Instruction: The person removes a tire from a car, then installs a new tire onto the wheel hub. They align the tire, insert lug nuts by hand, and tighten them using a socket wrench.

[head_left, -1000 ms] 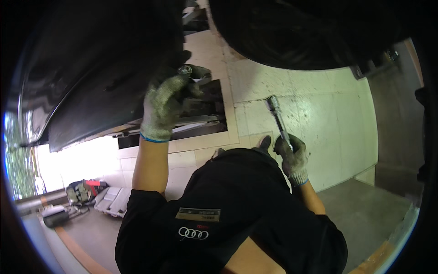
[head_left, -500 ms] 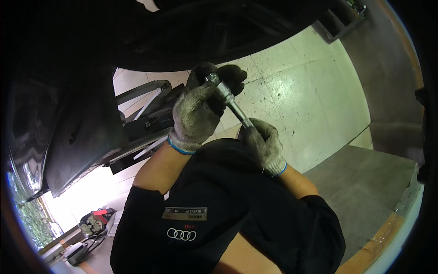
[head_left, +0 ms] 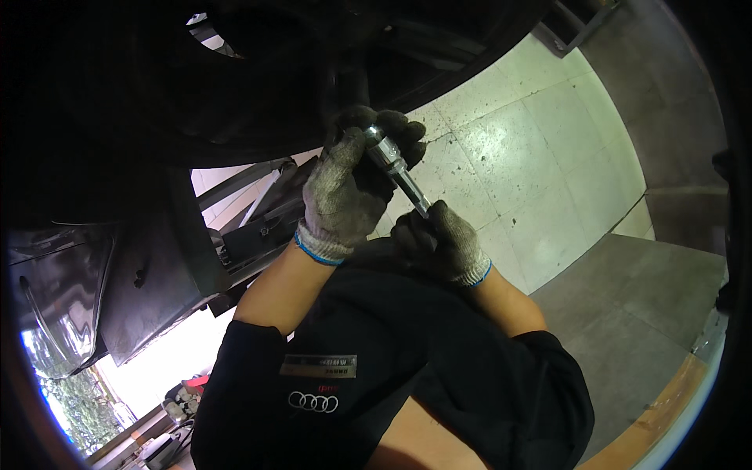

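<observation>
Both of my hands wear grey knit work gloves with dark palms and blue cuff edges. Between them a silver metal socket wrench [head_left: 406,181] slants from upper left to lower right. My left hand [head_left: 345,184] is closed round its thicker upper end, thumb against the metal and fingers curled behind. The very tip is partly hidden in that glove. Lower down, my right hand [head_left: 446,241] grips the thinner shaft, and its fingers hide the lower end. Right above my left hand hangs the dark underside of a wheel [head_left: 258,141], in deep shadow.
A dark car body panel [head_left: 149,266] and a lift arm [head_left: 247,184] stand at the left. Pale floor tiles [head_left: 533,164] spread to the right, below a grey wall [head_left: 674,117]. Cables and small gear lie at the lower left.
My view has shifted, so the wheel reaches lower and further left in the picture. The right hand has turned a little on the shaft; both hands keep hold of the socket wrench.
</observation>
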Available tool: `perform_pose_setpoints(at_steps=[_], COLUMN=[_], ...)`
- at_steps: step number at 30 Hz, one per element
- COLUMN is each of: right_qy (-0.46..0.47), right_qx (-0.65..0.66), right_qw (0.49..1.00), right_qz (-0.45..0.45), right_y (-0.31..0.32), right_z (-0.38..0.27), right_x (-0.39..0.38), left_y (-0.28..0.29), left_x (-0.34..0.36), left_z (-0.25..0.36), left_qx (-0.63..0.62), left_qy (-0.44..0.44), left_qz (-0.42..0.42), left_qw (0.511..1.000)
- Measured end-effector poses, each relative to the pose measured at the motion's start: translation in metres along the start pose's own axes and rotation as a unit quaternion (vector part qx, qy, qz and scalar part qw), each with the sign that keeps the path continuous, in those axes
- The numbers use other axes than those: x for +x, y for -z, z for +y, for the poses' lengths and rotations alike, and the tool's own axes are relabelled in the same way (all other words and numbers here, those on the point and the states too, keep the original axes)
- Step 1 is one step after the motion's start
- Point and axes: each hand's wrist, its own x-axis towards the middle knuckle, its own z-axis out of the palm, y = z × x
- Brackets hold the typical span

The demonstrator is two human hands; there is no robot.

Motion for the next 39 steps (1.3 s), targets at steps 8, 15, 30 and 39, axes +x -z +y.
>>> perform_pose_setpoints(at_steps=[8,15,30,39], right_qy=[-0.048,0.031,0.002,0.109], right_qx=[0.486,-0.075,-0.147,-0.451], right_qw=[0.828,0.996,0.980,0.848], right_qz=[-0.278,0.045,0.131,0.257], right_y=[-0.025,-0.028,-0.022,-0.011], right_z=[0.011,0.004,0.001,-0.031], right_x=[0.019,0.009,0.006,0.078], left_y=[0.020,0.013,0.023,0.042], left_x=[0.005,0.001,0.002,0.026], left_z=[0.014,0.018,0.005,0.010], left_qx=[-0.128,0.088,0.019,0.340], left_qy=[0.029,-0.038,-0.005,0.072], left_qz=[-0.100,0.009,-0.018,0.090], left_qw=[0.986,0.995,1.000,0.933])
